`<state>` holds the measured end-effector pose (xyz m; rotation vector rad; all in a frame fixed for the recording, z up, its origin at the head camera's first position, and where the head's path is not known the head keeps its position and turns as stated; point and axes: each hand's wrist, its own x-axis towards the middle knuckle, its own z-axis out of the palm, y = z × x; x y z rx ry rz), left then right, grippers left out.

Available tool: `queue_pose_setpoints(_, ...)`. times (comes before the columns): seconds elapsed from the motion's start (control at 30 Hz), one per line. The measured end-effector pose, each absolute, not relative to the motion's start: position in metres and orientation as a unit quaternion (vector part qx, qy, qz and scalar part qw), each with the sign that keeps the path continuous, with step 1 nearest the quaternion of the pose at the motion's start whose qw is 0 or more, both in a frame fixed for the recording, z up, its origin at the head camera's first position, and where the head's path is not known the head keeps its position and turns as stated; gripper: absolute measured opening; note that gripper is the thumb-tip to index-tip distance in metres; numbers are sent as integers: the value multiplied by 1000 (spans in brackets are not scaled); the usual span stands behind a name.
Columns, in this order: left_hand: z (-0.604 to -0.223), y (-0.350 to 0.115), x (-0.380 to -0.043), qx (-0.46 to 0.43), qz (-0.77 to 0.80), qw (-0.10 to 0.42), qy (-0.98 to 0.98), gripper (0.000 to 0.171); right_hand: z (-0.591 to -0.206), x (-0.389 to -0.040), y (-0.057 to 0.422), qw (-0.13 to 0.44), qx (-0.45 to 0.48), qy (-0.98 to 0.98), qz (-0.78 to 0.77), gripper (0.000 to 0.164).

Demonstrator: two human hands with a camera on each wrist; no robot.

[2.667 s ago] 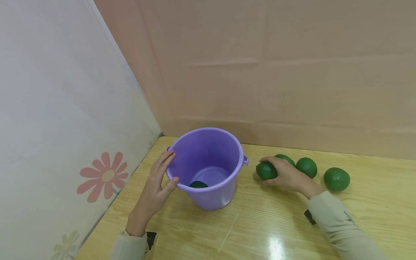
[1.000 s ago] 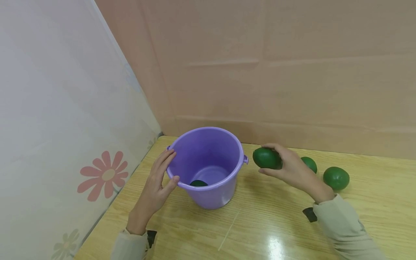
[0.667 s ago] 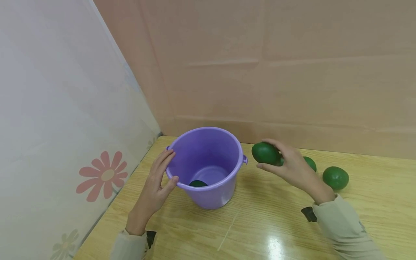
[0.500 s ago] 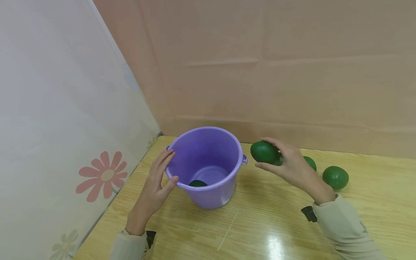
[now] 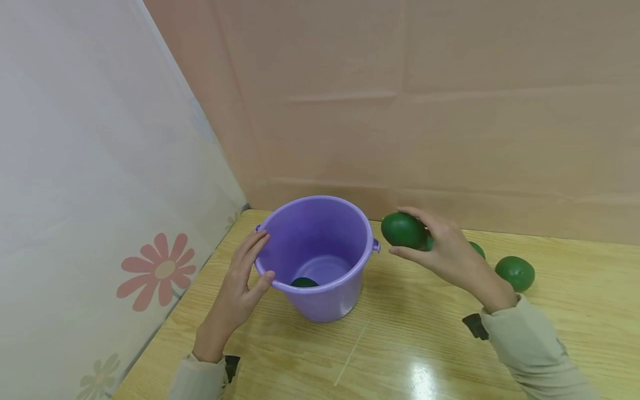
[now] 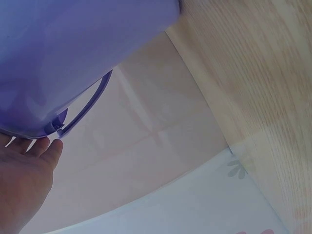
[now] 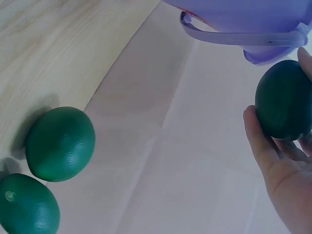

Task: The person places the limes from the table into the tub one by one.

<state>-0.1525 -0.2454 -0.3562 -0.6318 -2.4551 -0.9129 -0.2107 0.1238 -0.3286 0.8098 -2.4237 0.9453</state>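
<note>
My left hand (image 5: pixel 237 291) rests on the left rim of a purple bucket (image 5: pixel 327 303), its thumb and fairly straight fingers spread along the edge. Inside the bucket, part of one green fruit (image 5: pixel 304 282) shows near the front wall. Just right of the bucket, my right hand (image 5: pixel 452 258) grips a smooth, dark green oval avocado (image 5: pixel 402 229) between thumb and fingers, raised above the table. The right wrist view shows this avocado (image 7: pixel 283 100) close to the bucket's handle (image 7: pixel 239 38), apart from it.
More green avocados lie on the wooden table (image 5: pixel 400 350): one (image 5: pixel 515 273) by the right wrist, another (image 5: pixel 478 249) partly behind the hand. A bit of green shows between the right fingers and thumb. A pinkish-brown wall (image 5: pixel 425 122) stands behind, a flowered white one (image 5: pixel 110 166) left.
My right hand has lifted the avocado off the table, then brought it up and slightly left toward the bucket. The left hand and bucket have stayed where they were.
</note>
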Motion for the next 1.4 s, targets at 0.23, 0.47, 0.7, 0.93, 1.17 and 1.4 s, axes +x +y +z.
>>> queue_pose_setpoints(0.23, -357, -246, -152, -226, -329, 218, -890, 60, -319, -208, 116, 206, 292, -869, 343, 71)
queue_pose_setpoints(0.47, -357, -246, -152, -228, -334, 216, -888, 59, -312, -207, 109, 214, 307, -861, 345, 72)
queue_pose_setpoints(0.7, -357, -246, -152, -225, -331, 220, -889, 60, -308, -207, 101, 233, 320, -851, 344, 73)
queue_pose_setpoints(0.93, -357, -246, -153, -229, -335, 220, -887, 60, -306, -205, 93, 236, 319, -847, 352, 73)
queue_pose_setpoints(1.17, -357, -245, -154, -232, -335, 219, -887, 59, -305, -205, 87, 244, 331, -840, 354, 71)
queue_pose_setpoints(1.4, -357, -246, -154, -230, -337, 218, -886, 58, -304, -206, 79, 255, 350, -826, 360, 68)
